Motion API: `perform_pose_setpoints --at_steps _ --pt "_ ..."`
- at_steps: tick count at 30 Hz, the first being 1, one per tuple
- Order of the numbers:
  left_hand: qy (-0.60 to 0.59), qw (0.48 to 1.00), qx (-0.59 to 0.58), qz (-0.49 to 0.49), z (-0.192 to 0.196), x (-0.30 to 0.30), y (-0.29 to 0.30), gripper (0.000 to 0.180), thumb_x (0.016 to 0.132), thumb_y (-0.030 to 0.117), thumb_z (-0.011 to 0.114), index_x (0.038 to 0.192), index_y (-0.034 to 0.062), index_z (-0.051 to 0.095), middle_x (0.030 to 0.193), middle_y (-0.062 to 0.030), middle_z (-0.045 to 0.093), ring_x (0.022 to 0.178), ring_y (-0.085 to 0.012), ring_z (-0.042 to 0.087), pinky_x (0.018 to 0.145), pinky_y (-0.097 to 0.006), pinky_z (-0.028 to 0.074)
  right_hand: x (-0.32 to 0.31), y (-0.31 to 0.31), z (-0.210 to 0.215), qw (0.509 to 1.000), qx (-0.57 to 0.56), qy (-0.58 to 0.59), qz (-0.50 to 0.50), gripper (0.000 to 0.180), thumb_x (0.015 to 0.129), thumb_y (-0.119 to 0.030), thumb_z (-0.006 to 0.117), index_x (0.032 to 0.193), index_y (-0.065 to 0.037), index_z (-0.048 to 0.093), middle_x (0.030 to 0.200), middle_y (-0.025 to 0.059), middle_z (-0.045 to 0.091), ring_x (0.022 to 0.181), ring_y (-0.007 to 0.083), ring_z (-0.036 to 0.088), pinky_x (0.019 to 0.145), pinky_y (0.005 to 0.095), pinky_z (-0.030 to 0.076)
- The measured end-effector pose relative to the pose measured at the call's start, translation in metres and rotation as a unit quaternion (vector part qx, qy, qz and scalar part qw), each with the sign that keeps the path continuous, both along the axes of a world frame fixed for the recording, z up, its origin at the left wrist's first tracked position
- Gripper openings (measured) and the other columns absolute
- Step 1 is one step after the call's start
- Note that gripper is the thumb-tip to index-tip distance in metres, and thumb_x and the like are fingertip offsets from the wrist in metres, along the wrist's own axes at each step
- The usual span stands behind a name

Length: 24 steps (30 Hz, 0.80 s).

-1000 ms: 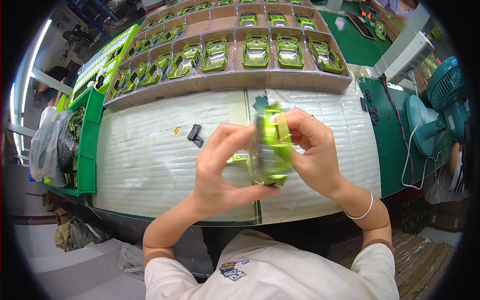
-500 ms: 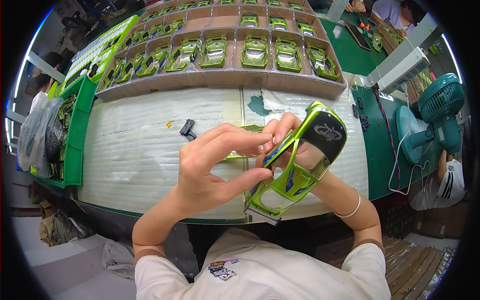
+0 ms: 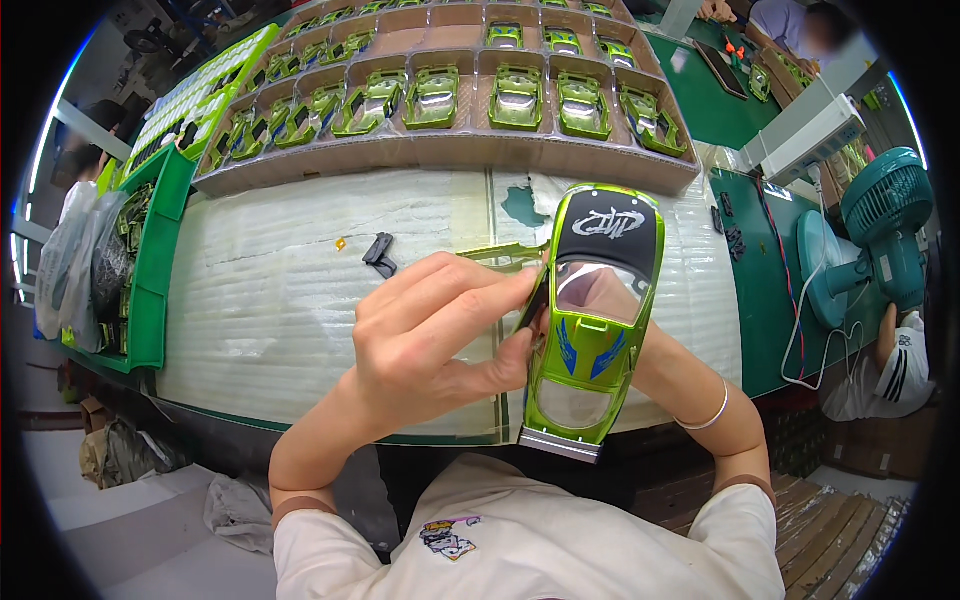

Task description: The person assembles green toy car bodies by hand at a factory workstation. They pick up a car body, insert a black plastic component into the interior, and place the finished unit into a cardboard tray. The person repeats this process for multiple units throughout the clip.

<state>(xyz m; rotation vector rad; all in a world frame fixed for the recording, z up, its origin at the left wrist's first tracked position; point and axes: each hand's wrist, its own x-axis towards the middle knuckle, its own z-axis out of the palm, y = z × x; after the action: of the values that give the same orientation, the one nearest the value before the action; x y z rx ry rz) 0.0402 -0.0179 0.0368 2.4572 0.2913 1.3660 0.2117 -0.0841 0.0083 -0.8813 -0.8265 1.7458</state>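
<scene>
A green toy car body point(image 3: 598, 345) with a black, silver-marked panel, clear windows and blue decals is held up over the near edge of the table. Behind and beneath it is my right hand point(image 3: 603, 298), seen partly through its clear window; most of those fingers are hidden. Thumb and fingers of my left hand point(image 3: 430, 335) close on the car body's left side, at a dark strip along its edge. A thin green piece point(image 3: 500, 252) shows just beyond my left fingers. Left of them, a small black part point(image 3: 380, 255) and a tiny orange piece point(image 3: 340, 244) lie on the table.
Across the back stands a divided cardboard tray point(image 3: 450, 158) of green car bodies. A green bin point(image 3: 178, 210) with plastic bags is at the left. Small black parts point(image 3: 735, 240), cables and a teal fan point(image 3: 880, 225) occupy the right. Other people sit nearby.
The car body has turned from a slant to nearly upright in view, its top facing me more. My left hand has stayed at its left side.
</scene>
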Motion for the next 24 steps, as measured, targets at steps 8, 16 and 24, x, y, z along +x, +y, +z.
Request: perform_pose_setpoints --at_steps 8,16,24 --pt "0.006 0.994 -0.047 0.097 -0.003 -0.007 0.001 0.028 0.061 0.001 0.068 0.089 0.002 0.065 0.071 -0.0089 0.062 0.059 -0.0203 0.059 0.053 -0.027 0.048 -0.009 0.0 0.004 0.997 0.011 0.08 -0.012 0.046 0.094 -0.037 0.037 0.125 -0.004 0.04 0.113 0.0135 0.054 0.101 0.0211 0.055 0.082 0.0384 0.047" --pt "-0.012 0.991 -0.106 0.078 -0.003 -0.009 0.004 0.037 0.062 0.002 0.07 0.098 0.0027 0.062 0.07 -0.0076 0.061 0.059 -0.0186 0.059 0.054 -0.028 0.047 -0.018 -0.009 0.008 0.993 0.067 0.102 -0.003 0.067 0.091 -0.054 0.021 0.134 -0.003 0.028 0.131 0.0131 0.04 0.118 0.0211 0.043 0.096 0.0417 0.037" --pt "0.052 0.994 -0.047 0.085 -0.006 -0.01 0.004 0.041 0.066 0.002 0.067 0.107 0.0 0.059 0.066 -0.0064 0.058 0.057 -0.0194 0.056 0.052 -0.03 0.044 -0.02 -0.012 0.001 0.991 0.134 0.02 -0.016 0.068 0.092 -0.052 0.019 0.134 0.0 0.029 0.124 0.0163 0.045 0.111 0.026 0.049 0.095 0.0403 0.038"
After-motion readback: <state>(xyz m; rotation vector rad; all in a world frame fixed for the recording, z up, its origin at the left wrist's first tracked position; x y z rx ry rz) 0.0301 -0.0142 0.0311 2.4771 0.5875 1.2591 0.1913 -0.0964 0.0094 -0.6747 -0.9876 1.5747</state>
